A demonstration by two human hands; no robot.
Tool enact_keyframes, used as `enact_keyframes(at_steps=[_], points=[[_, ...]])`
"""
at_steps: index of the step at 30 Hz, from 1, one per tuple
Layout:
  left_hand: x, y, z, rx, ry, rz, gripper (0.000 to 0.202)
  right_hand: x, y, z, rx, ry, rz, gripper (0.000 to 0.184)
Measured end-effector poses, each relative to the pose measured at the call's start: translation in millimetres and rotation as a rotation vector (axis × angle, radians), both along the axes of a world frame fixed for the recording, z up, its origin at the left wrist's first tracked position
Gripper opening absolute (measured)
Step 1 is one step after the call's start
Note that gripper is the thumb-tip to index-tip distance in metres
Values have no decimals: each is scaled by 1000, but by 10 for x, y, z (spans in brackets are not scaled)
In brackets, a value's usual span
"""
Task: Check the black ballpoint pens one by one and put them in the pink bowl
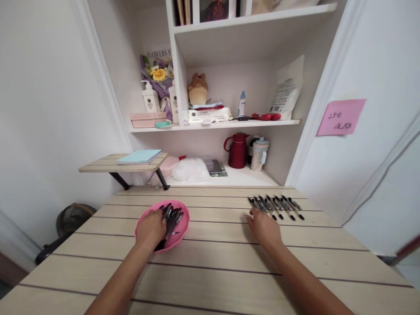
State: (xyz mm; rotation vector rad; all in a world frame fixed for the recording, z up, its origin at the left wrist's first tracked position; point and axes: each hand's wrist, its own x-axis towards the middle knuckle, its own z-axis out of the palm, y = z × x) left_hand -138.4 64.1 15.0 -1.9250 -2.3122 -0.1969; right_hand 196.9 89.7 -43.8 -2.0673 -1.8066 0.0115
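The left hand (151, 228) touches black pens (171, 224) in a bowl (184, 218); the right hand (265, 226) is beside a pen row (274, 206) on the tabletop (213, 245). I cannot tell if either grip is clamped.

You get bright, soft light; a faint shadow falls on the table (210, 256) left of your right hand (265, 227). The wide lens tilts the walls (383, 70) outward, stretching the edges; small print on the bag (287, 89) looks blurred.

Smooth pink plastic bowl (184, 222), shiny plastic pens (171, 223); matt wood-grain tabletop (213, 256), flat paper note (341, 116)
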Motion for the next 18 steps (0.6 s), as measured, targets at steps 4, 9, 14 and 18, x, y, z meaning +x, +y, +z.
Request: enact_keyframes(at_steps=[4,9,14,18], points=[[196,-53,134,161,-89,-167,26,205,88,11,-116,-149,-97,27],[832,-83,82,81,-726,-556,20,165,95,-24,-167,-130,-92,26],[1610,70,-365,-459,-1795,-184,27,-109,-56,-29,-166,123,-18,23],[1934,197,-592,-462,-2104,-100,24,-240,-229,-31,-156,464,242,24]])
